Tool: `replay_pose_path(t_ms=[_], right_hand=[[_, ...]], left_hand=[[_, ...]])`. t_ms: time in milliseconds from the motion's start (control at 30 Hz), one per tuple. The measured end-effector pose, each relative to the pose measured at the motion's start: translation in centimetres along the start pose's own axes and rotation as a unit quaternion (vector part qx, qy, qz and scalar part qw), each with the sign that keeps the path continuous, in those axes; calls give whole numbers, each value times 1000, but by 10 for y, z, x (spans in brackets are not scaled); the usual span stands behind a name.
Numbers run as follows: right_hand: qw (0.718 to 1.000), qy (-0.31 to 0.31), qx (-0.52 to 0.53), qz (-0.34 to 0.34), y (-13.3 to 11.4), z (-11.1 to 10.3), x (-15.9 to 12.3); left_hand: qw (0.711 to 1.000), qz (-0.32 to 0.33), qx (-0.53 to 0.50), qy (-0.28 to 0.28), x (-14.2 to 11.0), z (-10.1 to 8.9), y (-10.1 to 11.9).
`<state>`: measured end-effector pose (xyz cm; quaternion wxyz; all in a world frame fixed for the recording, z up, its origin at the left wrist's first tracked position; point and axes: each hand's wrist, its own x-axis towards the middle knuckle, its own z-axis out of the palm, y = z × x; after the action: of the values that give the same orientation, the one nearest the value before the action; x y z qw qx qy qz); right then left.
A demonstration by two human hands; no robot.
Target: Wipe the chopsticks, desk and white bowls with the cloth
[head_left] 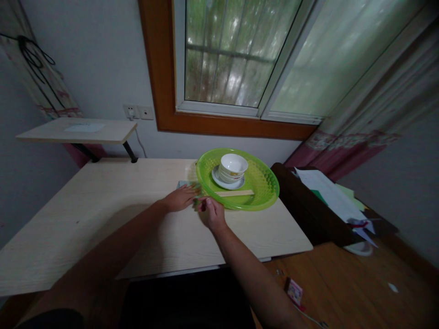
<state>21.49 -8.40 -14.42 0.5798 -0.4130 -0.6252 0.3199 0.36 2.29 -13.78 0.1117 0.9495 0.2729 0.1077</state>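
My left hand (180, 198) lies low over the table with its fingers stretched out, beside a small pale bluish-green item (182, 183) that is partly hidden. Just right of it, my right hand (214, 214) has its fingers curled in at the near left rim of a green plastic basket (268, 185). Whether those fingers hold anything is too unclear to tell. Inside the basket a stack of white bowls (233, 163) stands on a white plate (230, 185). Light wooden chopsticks (236, 193) lie in front of the plate.
The pale wooden table (103, 205) carries a small raised shelf (51, 130) at its back left. A dark brown piece of furniture (305, 205) with papers (329, 192) stands close to its right end. Behind are a window (226, 59) and a wall socket (137, 112).
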Motion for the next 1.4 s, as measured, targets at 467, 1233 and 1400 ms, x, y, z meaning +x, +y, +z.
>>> replay_pose_path(t_ms=[467, 1233, 1400], right_hand=[[999, -29, 15, -16, -2, 2, 0], [999, -40, -16, -13, 1, 1, 1], [998, -49, -29, -16, 4, 1, 1]], left_hand=[[989, -149, -16, -1, -183, -8, -17], [962, -268, 40, 33, -161, -21, -43], [978, -200, 51, 41, -186, 2, 12]])
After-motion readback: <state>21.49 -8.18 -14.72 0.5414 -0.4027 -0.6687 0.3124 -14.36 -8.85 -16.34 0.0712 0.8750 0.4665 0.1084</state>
